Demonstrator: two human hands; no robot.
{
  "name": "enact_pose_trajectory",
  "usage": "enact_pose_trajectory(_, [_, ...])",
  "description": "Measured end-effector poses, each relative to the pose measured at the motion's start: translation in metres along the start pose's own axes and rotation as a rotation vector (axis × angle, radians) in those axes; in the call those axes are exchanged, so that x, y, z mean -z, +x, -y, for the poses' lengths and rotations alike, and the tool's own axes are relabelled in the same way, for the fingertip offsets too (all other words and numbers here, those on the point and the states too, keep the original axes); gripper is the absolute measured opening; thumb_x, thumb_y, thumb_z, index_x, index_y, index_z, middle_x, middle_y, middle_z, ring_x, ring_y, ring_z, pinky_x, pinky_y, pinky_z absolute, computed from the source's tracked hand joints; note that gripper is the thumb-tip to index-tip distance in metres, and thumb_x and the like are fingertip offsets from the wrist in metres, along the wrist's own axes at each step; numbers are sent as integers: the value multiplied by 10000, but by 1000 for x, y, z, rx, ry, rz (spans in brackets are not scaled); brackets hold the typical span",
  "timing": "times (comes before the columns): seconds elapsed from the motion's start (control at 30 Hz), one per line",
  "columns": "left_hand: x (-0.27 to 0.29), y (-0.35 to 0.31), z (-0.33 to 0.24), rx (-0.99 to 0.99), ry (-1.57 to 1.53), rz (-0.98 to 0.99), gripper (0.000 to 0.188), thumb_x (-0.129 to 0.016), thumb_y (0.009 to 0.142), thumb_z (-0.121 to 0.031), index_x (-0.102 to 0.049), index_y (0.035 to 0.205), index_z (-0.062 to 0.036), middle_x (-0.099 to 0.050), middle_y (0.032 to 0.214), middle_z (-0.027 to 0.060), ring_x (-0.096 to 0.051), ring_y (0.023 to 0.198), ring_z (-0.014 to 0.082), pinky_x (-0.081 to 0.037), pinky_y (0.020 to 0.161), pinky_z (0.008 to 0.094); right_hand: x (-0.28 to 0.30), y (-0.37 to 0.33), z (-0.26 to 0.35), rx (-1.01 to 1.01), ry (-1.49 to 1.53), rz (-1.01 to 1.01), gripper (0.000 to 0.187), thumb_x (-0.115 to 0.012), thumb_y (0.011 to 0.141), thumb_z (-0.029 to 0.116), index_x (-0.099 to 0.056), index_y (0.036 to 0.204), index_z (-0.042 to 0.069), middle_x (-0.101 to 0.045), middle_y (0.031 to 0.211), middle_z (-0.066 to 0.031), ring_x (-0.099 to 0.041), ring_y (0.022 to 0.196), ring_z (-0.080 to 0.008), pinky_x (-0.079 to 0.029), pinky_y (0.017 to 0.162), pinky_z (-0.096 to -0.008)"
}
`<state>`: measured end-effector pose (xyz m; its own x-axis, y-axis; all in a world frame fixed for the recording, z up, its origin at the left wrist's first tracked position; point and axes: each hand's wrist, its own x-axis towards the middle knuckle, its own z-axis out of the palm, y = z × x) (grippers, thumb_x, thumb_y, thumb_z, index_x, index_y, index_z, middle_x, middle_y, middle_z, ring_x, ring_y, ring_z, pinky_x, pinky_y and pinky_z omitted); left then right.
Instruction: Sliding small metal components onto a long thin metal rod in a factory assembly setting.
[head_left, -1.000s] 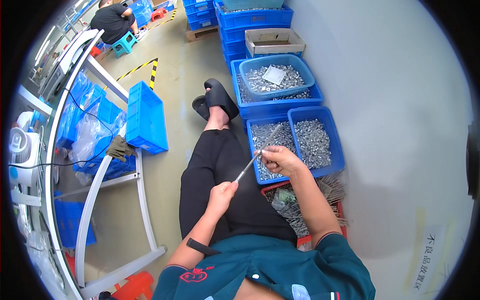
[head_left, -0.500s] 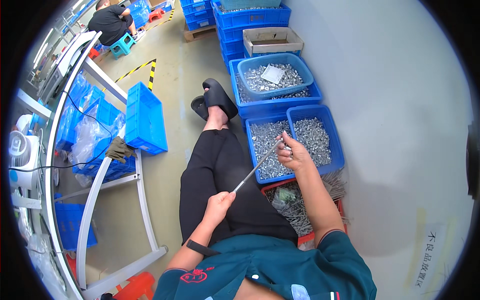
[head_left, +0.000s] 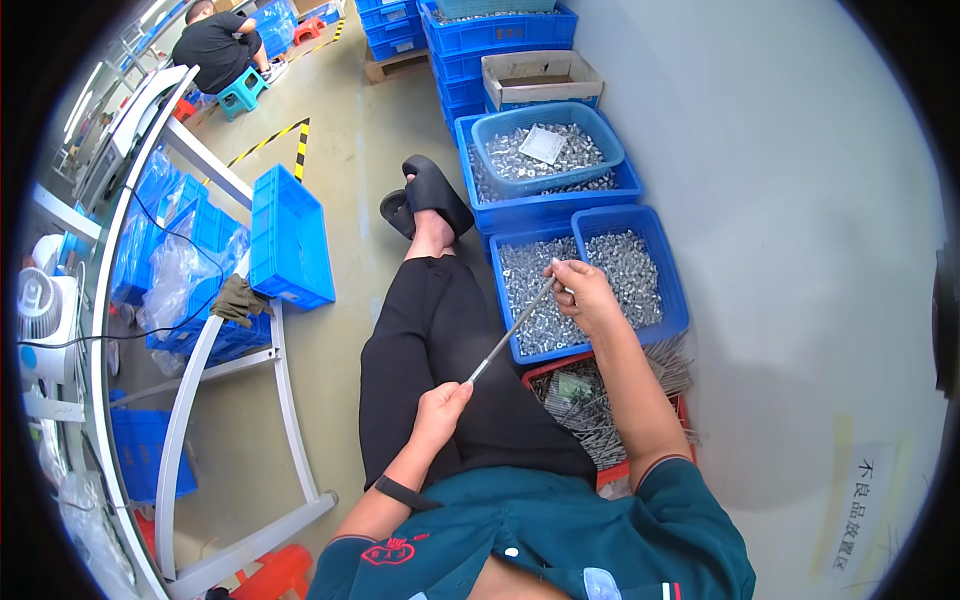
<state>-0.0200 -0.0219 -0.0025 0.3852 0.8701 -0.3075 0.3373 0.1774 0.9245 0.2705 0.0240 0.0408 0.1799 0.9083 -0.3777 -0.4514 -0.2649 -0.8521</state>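
A thin grey metal rod (head_left: 512, 331) slants over my lap, its upper end pointing away to the right. My left hand (head_left: 440, 412) is closed round its lower end. At the upper end, the fingers of my right hand (head_left: 585, 291) pinch a small shiny metal piece, too small to name, against the rod tip. Below that hand a blue bin (head_left: 507, 352) holds many small silvery metal parts, and a second blue tub (head_left: 676, 318) of similar parts sits in its right side. Nearer to me, a red crate (head_left: 612, 477) holds many loose metal rods, partly behind my right forearm.
Farther along the wall, a light-blue basket (head_left: 612, 166) of metal parts rests in a blue crate (head_left: 632, 192). An empty blue crate (head_left: 290, 235) leans by the grey table frame (head_left: 290, 410) on my left. Another person (head_left: 212, 48) sits on a teal stool far off.
My right fingers have shifted slightly left and up at the rod's upper end and are drawn closer together. The left hand and rod have barely moved.
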Motion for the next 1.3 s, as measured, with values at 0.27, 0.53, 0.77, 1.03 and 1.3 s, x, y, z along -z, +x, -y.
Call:
enact_pose_trajectory(0.27, [-6, 5, -25, 248, -389, 196, 388, -519, 910, -335, -428, 599, -121, -327, 492, -76, -257, 397, 22, -192, 374, 196, -11, -1, 1, 166, 158, -93, 192, -563, 881, 195, -587, 846, 7, -454, 602, 11, -348, 425, -36, -231, 360, -182])
enact_pose_trajectory(0.53, [-14, 32, -36, 170, -257, 107, 403, -525, 907, -319, -433, 571, -117, -364, 515, -72, -297, 449, 27, -231, 418, 207, -23, -7, -22, -142, -43, 221, 208, -583, 869, 204, -620, 934, 10, -489, 647, 0, -366, 439, -37, -230, 363, -177])
enact_pose_trajectory(0.77, [-14, 42, -40, 184, -382, 130, 386, -516, 907, -366, -424, 614, -131, -298, 466, -82, -228, 355, 17, -163, 342, 193, 7, 2, -52, -425, 481, 75, 291, -502, 891, 219, -531, 1019, -41, -558, 827, -96, -452, 515, -82, -322, 359, -164])
enact_pose_trajectory(1.03, [-2, 19, -16, 154, -273, 99, 368, -513, 912, -322, -436, 615, -119, -316, 475, -78, -246, 368, 22, -174, 355, 196, 27, 13, -55, -333, 534, 102, 190, -541, 849, 86, -527, 1013, -9, -520, 764, -50, -408, 498, -57, -276, 349, -156])
enact_pose_trajectory(1.3, [10, 3, 0, 114, -119, 58, 391, -542, 895, -279, -472, 577, -63, -400, 532, -57, -334, 507, 34, -276, 464, 231, 20, 12, -30, -306, 525, 63, 205, -491, 891, 140, -530, 1039, 3, -522, 792, -53, -399, 513, -76, -262, 366, -161])
